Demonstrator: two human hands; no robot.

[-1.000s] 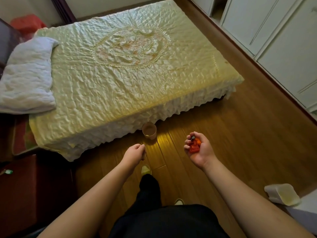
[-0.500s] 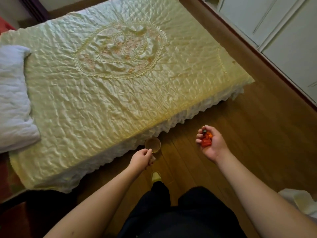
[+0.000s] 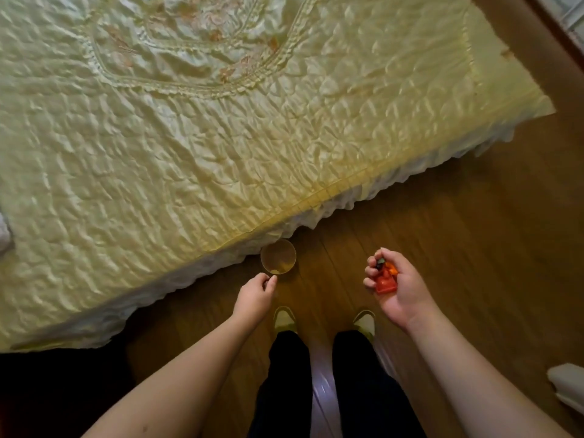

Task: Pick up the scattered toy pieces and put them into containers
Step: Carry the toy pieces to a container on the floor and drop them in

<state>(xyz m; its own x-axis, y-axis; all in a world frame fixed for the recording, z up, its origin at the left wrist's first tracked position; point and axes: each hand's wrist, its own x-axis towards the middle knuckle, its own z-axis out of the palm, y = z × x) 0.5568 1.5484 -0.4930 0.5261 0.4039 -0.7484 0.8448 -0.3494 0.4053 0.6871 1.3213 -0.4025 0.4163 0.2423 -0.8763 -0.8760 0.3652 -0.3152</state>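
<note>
A person stands over a wooden floor (image 3: 458, 248) at the edge of a bed (image 3: 221, 137), sorting toy pieces into containers. The right hand (image 3: 398, 287) is cupped palm-up, its grip curled loosely around a small cluster of red and orange toy pieces (image 3: 385, 278), with one darker bit near the fingertips. The left hand (image 3: 254, 295) reaches down toward a round clear cup (image 3: 278, 257) standing on the floor just against the bed's frilled skirt; its fingers are curled and close to the rim, and whether they pinch anything cannot be told. The pieces look like hard, light plastic, smooth enough to slide out of an open palm, so a cupped hold suits them. The cup appears thin and easily tipped; taking it by the rim or side wall seems the safest hold. A pale container (image 3: 567, 387) lies at the right edge.
</note>
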